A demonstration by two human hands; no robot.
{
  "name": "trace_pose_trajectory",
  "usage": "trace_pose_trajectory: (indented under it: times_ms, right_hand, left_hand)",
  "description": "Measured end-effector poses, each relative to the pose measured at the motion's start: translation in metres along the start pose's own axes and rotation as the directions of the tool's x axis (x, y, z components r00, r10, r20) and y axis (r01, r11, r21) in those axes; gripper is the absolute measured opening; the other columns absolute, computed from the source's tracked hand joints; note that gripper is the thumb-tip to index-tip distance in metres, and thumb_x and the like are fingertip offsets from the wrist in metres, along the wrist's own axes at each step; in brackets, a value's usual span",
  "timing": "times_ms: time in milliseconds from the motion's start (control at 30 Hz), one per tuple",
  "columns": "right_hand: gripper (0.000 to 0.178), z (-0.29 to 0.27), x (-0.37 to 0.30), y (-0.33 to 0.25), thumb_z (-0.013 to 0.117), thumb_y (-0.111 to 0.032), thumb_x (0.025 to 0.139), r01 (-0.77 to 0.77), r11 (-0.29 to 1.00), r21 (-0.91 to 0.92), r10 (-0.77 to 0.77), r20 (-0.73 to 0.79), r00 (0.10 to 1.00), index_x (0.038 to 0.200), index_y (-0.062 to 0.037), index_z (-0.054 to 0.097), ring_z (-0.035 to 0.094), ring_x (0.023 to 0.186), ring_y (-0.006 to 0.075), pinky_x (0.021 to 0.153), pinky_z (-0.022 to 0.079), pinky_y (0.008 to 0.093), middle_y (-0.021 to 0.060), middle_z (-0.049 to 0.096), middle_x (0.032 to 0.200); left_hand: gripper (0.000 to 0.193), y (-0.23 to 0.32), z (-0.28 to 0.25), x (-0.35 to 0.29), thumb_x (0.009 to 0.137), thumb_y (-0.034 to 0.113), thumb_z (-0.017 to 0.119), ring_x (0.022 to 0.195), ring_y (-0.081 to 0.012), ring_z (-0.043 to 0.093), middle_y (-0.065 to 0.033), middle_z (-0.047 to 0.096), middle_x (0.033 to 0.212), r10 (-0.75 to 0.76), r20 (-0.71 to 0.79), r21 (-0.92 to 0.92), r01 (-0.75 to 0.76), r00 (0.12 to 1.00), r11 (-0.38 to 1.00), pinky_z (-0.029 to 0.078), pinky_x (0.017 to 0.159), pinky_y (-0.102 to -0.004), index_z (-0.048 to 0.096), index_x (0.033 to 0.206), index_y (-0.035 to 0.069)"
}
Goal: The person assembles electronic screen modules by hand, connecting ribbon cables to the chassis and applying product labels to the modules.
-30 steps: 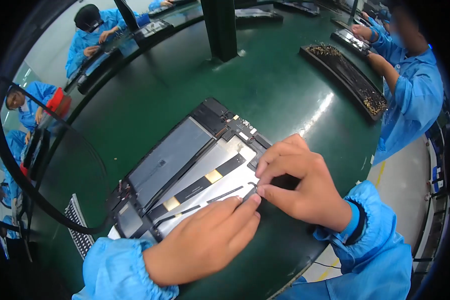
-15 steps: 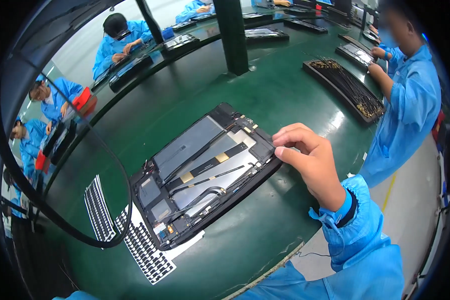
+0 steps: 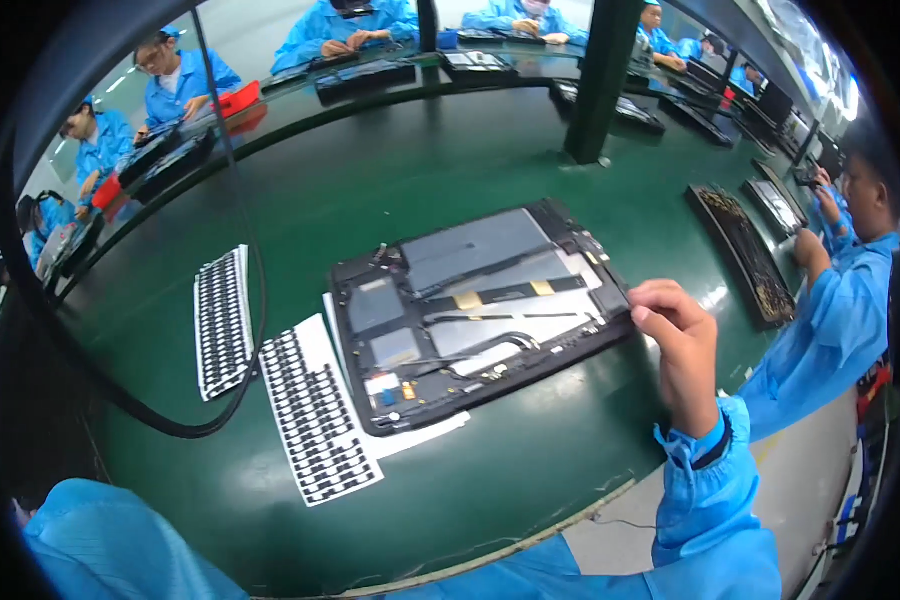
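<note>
Most of the view is one green workbench [image 3: 490,480], with a co-worker in a blue smock [image 3: 820,330] at the far right. Next size down is the opened tablet [image 3: 495,328], lying mid-bench with its insides facing up. Imo it's best kept flat, since lifting by one corner could twist the frame. A long black tray [image 3: 738,255] of thin dark strands sits well apart on the right.

Left sleeve [image 3: 120,540] fills the lower left, but the left hand is out of view, so can't tell what those fingers are up to. I'd use it to steady the opposite edge.

Two white sheets with rows of black pieces: the back sheet [image 3: 223,320] is off to the left, the front sheet [image 3: 318,425] right beside the tablet's left side. Careful not to drag that one along.

Right hand [image 3: 680,335] is at the tablet's right corner, thumb and forefinger bent toward each other. Can't tell if they're gripping the rim, just touching it, or pinching something tiny. Light pressure on the outer rim seems safest, well clear of the black ribbon [image 3: 500,296] and its little gold patches [image 3: 467,301].
</note>
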State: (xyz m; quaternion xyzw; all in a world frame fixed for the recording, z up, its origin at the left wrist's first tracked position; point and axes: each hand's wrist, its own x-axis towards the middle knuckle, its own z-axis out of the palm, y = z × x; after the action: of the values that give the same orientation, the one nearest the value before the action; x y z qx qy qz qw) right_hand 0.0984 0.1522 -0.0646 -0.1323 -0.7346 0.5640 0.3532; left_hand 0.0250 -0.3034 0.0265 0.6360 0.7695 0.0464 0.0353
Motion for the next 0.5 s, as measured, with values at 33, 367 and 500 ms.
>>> trace_pose_trajectory:
  times_ms: [33, 367, 500]
  right_hand:
    - [0.01, 0.007, -0.009, 0.0, 0.059, 0.004, 0.072, 0.003, 1.0, 0.01, -0.003, 0.001, 1.0, 0.082, 0.0036, 0.06, 0.053, 0.08, 0.0117, 0.073, 0.041, 0.0217, 0.007, 0.056, 0.089]
    - [0.007, -0.004, -0.007, -0.01, 0.057, -0.002, 0.073, -0.086, 0.992, -0.09, 0.086, 0.004, 0.996, 0.079, 0.0009, 0.058, 0.05, 0.082, 0.0102, 0.073, 0.038, 0.0213, 0.004, 0.054, 0.087]
    - [0.009, 0.002, -0.009, -0.013, 0.057, -0.002, 0.072, 0.023, 0.995, -0.102, -0.016, 0.073, 0.997, 0.081, 0.0006, 0.057, 0.049, 0.081, 0.0117, 0.075, 0.037, 0.0221, 0.0036, 0.054, 0.086]
  left_hand:
    - [0.032, -0.003, -0.002, -0.011, 0.071, 0.014, 0.054, 0.096, -0.0288, 0.051, -0.0164, 0.054, 0.103, -0.017, -0.003, 0.004, 0.017, 1.0, 1.0, 0.042, 0.084, -0.0373, 0.056, 0.099, -0.002]
    - [0.035, 0.01, -0.042, -0.042, 0.07, 0.015, 0.056, 0.097, -0.0298, 0.05, -0.017, 0.053, 0.104, -0.248, 0.056, 0.074, 0.244, 0.967, 0.967, 0.041, 0.085, -0.0381, 0.055, 0.1, -0.001]
    - [0.036, 0.014, -0.046, -0.065, 0.069, 0.016, 0.057, 0.098, -0.0303, 0.05, -0.0172, 0.053, 0.105, -0.34, -0.026, 0.069, 0.341, 0.94, 0.938, 0.041, 0.085, -0.0384, 0.055, 0.101, -0.001]
